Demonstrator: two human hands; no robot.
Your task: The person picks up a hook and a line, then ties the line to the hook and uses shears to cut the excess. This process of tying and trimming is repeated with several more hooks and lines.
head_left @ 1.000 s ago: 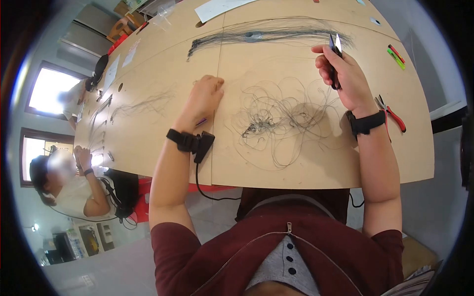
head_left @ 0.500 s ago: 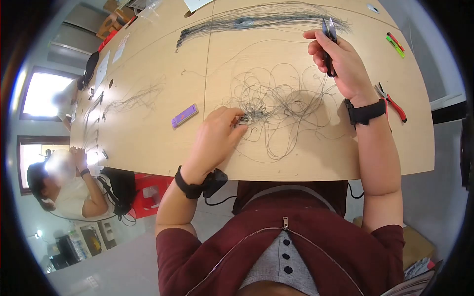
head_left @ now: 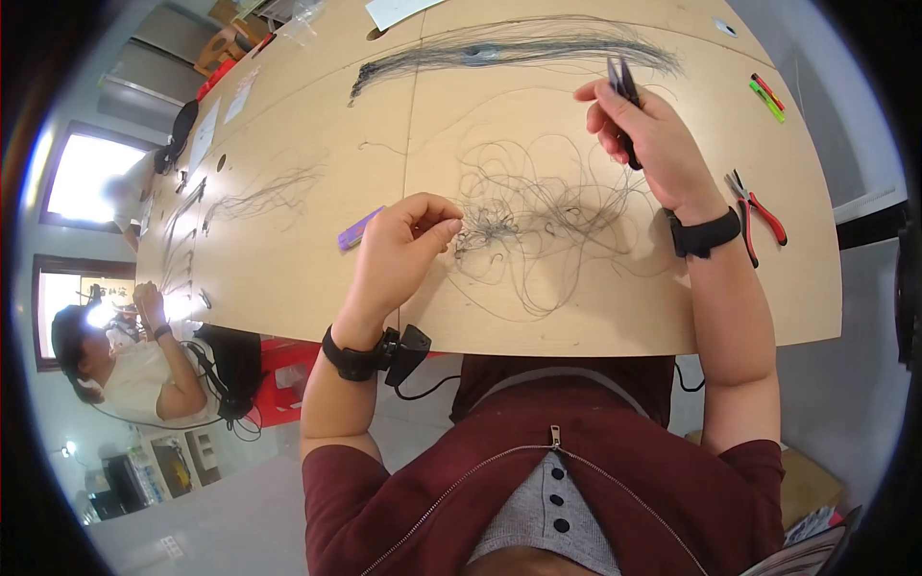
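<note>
My left hand (head_left: 403, 252) is raised at the left edge of a loose tangle of thin lines (head_left: 495, 230). Its thumb and forefinger are pinched together, but whatever they hold is too small to make out. Dark little hooks seem to cluster at that end of the tangle, while the strands loop out to the right. Above the tangle's right side, my right hand (head_left: 653, 134) is closed round a pair of thread snips (head_left: 624, 82), blades pointing up and away from me.
A long bundle of lines (head_left: 519, 53) lies across the far table. Red-handled pliers (head_left: 765, 219) and red and green pens (head_left: 767, 99) are at right. A purple box (head_left: 357, 230) is partly behind my left hand. More strands (head_left: 269, 197) lie left, where another person (head_left: 144, 370) sits.
My left hand has drawn back left from the tangle, and its fingers have curled into a pinch. My right hand with the snips has shifted slightly left and toward me.
</note>
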